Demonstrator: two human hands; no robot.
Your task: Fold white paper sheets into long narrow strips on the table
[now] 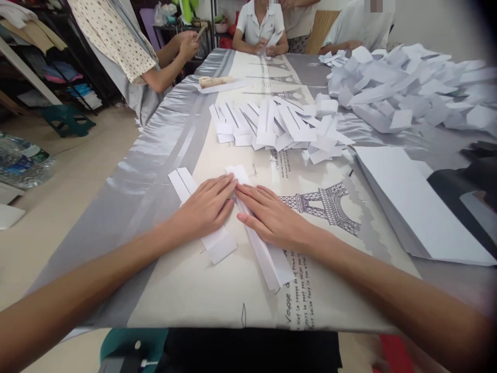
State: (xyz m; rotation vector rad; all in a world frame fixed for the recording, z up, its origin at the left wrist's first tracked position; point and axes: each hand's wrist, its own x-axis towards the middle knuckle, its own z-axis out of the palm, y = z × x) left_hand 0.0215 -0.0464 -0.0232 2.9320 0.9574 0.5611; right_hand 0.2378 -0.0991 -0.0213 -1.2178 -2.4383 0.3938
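Note:
Both of my hands lie flat on the table with fingers stretched out. My left hand (207, 207) rests across a folded white paper strip (221, 246) that runs from upper left to lower right. My right hand (272, 217) presses on a second, longer folded white strip (272, 264) beside it. The fingertips of the two hands nearly meet in the middle. The table is covered with a grey and cream cloth (217, 295) printed with Eiffel Tower drawings.
A row of folded white strips (272, 127) lies beyond my hands. A big loose heap of white paper pieces (411, 85) fills the far right. A stack of white sheets (411, 202) sits at right. Other people work at the far end and left side.

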